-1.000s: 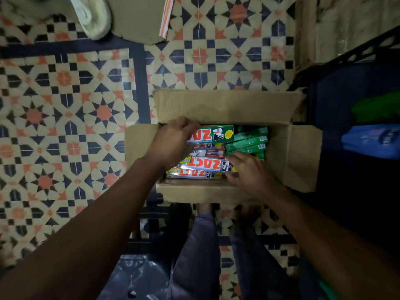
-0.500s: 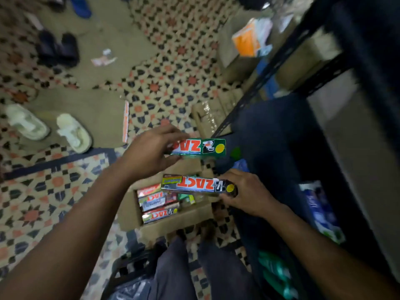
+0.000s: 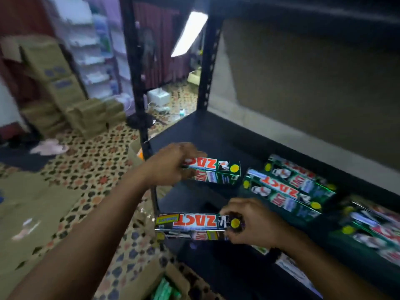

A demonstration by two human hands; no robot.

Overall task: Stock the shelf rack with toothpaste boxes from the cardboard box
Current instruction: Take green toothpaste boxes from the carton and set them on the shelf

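Observation:
My left hand (image 3: pixel 171 166) grips the left end of a green toothpaste box (image 3: pixel 218 173), held over the black shelf (image 3: pixel 207 137) of the rack. Lower down, my right hand (image 3: pixel 253 224) grips the right end of a second, silver and red toothpaste box (image 3: pixel 190 224) at the shelf's front edge. Several green toothpaste boxes (image 3: pixel 287 189) lie on the shelf to the right, and more (image 3: pixel 372 230) at the far right. The cardboard box (image 3: pixel 173 284) sits on the floor at the bottom edge, with green packs showing inside.
A black rack upright (image 3: pixel 138 83) stands just left of my left hand, another post (image 3: pixel 207 68) further back. Stacked cardboard cartons (image 3: pixel 65 100) sit on the patterned floor at the left. Flattened cardboard (image 3: pixel 26 208) lies on the floor.
Both hands lifted a toothpaste box each out of the cardboard box and carried them up to the rack shelf. The view swung from the floor up to the rack.

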